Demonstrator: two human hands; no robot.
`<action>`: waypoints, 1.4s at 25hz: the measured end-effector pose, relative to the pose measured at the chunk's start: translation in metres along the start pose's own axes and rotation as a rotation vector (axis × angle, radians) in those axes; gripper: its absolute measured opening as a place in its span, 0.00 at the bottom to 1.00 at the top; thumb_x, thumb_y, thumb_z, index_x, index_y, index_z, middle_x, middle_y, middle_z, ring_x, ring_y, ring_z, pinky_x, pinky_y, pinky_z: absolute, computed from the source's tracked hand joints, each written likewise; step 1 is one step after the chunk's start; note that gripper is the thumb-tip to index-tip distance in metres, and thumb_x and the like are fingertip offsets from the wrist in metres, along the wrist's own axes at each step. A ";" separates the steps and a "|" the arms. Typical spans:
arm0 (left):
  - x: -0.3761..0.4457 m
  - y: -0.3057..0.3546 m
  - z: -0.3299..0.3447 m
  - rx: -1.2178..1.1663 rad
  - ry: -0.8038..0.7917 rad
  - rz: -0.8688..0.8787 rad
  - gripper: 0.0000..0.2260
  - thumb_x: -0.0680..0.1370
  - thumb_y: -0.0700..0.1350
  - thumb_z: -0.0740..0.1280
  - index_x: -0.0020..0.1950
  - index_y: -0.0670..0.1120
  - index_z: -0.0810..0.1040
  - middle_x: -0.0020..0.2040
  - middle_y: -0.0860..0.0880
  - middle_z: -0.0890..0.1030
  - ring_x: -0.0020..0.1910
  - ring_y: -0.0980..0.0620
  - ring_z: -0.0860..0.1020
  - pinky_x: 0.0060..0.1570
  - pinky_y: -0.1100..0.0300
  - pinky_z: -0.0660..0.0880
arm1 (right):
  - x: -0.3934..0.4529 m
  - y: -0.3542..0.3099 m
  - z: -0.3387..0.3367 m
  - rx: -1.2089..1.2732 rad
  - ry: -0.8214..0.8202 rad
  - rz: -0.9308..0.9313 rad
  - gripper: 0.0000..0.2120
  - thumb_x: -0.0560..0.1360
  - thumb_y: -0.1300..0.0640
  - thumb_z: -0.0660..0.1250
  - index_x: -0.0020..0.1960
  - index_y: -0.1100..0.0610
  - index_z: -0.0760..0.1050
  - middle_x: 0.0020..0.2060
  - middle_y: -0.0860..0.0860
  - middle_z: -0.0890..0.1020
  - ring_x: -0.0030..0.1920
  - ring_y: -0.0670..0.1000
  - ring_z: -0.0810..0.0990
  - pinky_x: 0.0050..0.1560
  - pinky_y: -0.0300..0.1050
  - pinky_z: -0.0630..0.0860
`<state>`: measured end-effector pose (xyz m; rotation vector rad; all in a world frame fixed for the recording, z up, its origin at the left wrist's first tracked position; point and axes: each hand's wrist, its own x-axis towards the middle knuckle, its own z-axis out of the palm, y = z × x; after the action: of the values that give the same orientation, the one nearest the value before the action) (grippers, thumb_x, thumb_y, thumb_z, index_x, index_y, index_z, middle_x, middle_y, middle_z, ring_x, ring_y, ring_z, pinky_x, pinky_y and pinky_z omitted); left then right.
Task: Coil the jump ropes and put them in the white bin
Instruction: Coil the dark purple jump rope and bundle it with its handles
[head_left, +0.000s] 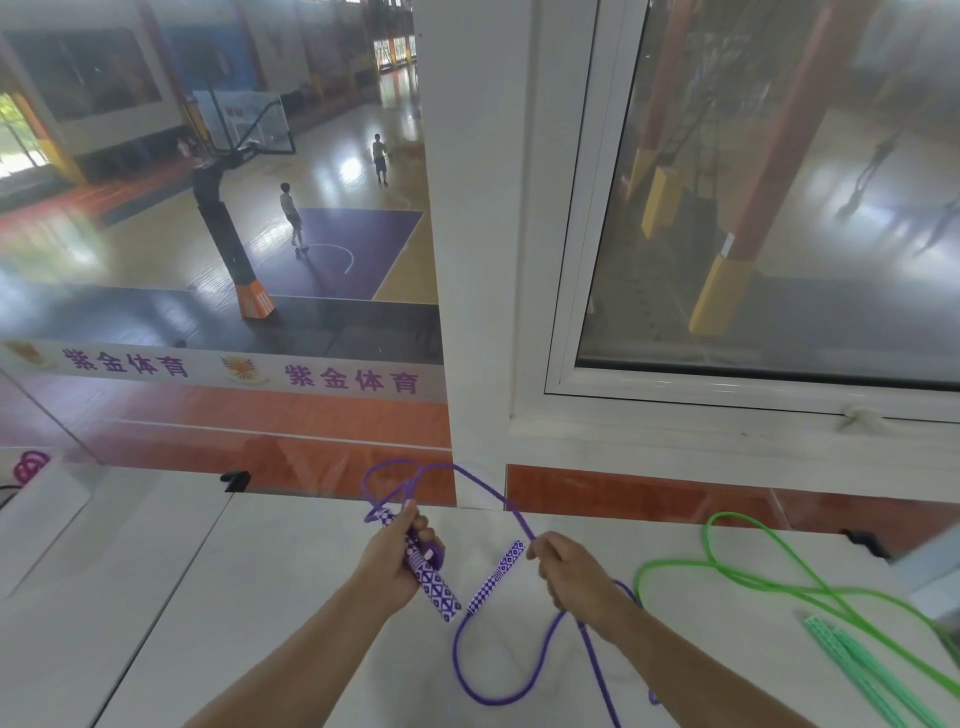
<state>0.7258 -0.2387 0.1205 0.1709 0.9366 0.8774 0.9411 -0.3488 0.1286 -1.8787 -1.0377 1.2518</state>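
Note:
A purple jump rope (470, 670) with two purple-and-white patterned handles lies partly on the white table (270, 582). My left hand (397, 558) grips one handle (434, 584) together with a few loops of rope that rise above it. My right hand (571, 574) pinches the purple cord; the second handle (496, 577) hangs just left of it. A green jump rope (769, 582) lies uncoiled at the right, its green handles (857, 670) near the right front edge. At the far left stands a white bin (47, 499) with a coiled magenta rope (30, 465) in it.
A glass pane and a white window frame (483, 312) stand right behind the table. Black clamps (235, 480) sit at the table's far edge. A grey object (935, 577) shows at the right edge. A basketball court with people lies below the window.

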 end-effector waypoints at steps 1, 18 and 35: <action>-0.003 -0.011 0.004 0.076 -0.019 -0.030 0.12 0.84 0.44 0.62 0.40 0.44 0.72 0.30 0.49 0.73 0.24 0.54 0.72 0.30 0.60 0.74 | -0.005 -0.008 0.011 0.015 -0.059 -0.032 0.11 0.84 0.56 0.57 0.47 0.56 0.76 0.29 0.47 0.69 0.23 0.44 0.63 0.24 0.38 0.60; -0.025 -0.044 0.024 0.463 -0.141 -0.018 0.11 0.81 0.44 0.67 0.51 0.35 0.81 0.38 0.40 0.80 0.34 0.47 0.78 0.37 0.55 0.77 | -0.004 -0.042 0.024 -0.058 -0.250 -0.012 0.18 0.82 0.44 0.59 0.42 0.56 0.76 0.25 0.46 0.67 0.23 0.46 0.62 0.25 0.39 0.60; -0.014 -0.027 0.016 0.896 -0.145 -0.128 0.14 0.83 0.48 0.65 0.52 0.36 0.78 0.38 0.44 0.84 0.27 0.51 0.74 0.28 0.59 0.74 | 0.009 -0.031 -0.021 -0.402 -0.251 -0.264 0.11 0.83 0.55 0.60 0.46 0.48 0.79 0.38 0.39 0.80 0.38 0.33 0.76 0.42 0.29 0.70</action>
<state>0.7496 -0.2627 0.1263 0.9180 1.1359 0.2696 0.9551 -0.3282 0.1578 -1.8145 -1.7184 1.2076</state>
